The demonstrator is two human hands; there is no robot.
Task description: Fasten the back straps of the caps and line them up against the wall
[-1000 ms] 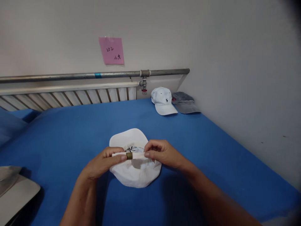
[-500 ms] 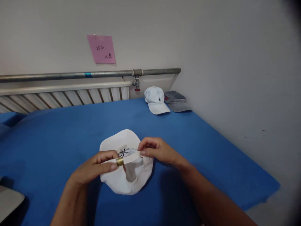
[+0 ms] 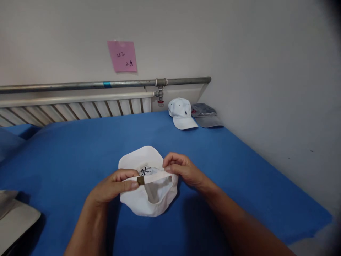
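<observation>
A white cap [image 3: 145, 204] lies upside down on the blue sheet [image 3: 80, 153], its brim pointing away from me. Its white back strap [image 3: 156, 176] carries a brass buckle [image 3: 140, 180] and is stretched across the opening. My left hand [image 3: 113, 186] pinches the strap at the buckle end. My right hand [image 3: 181, 169] pinches the strap's other end, fingers curled. A dark printed label shows inside the cap between my hands.
A second white cap [image 3: 182, 113] and a grey cap [image 3: 205, 115] sit at the far corner by the wall. A radiator [image 3: 74, 108] and a metal pipe [image 3: 106, 84] run along the back. A pink note [image 3: 122, 56] sticks on the wall. A pale hat brim [image 3: 16, 220] lies at the left edge.
Both hands stay pinched on the strap. The buckle has slid a little to the left along the strap, and the cap has shifted slightly under my hands.
</observation>
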